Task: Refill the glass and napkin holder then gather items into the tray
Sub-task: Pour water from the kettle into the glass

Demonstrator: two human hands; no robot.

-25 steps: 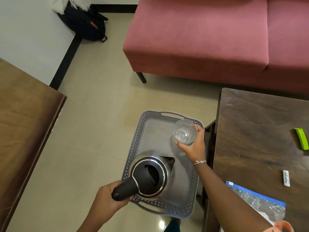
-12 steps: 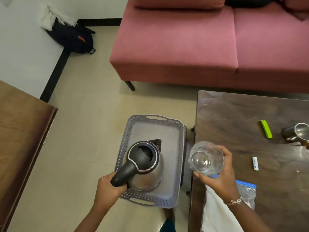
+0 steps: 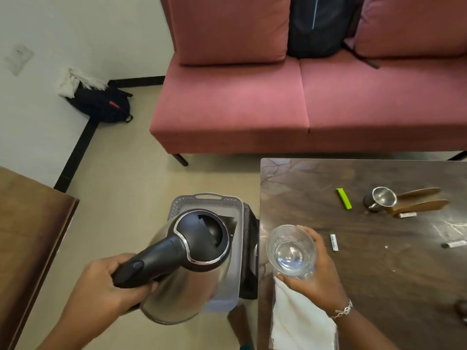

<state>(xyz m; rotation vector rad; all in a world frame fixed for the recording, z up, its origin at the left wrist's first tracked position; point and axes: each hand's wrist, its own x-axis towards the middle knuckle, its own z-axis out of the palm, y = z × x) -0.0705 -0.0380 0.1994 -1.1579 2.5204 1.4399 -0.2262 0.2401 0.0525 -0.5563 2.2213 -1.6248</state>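
My left hand (image 3: 106, 286) grips the black handle of a steel kettle (image 3: 192, 269) and holds it lifted over the grey perforated tray (image 3: 209, 199), which sits on a dark stool beside the table. My right hand (image 3: 316, 274) holds a clear glass (image 3: 290, 250) over the near left corner of the dark table (image 3: 379, 261); a little water shows in its bottom. White napkins (image 3: 298, 319) lie under my right wrist. A wooden napkin holder (image 3: 419, 202) and a steel cup (image 3: 379, 198) stand further right on the table.
On the table lie a green stick (image 3: 344, 198) and small white sachets (image 3: 334, 242). A pink sofa (image 3: 278, 104) with a dark bag stands behind. Another wooden table (image 3: 30, 236) is at the left, and a black backpack (image 3: 101, 102) lies on the floor by the wall.
My left hand has lifted the kettle up off the tray. My right hand has carried the glass from above the tray to the table's near left corner. The view has tilted upward.
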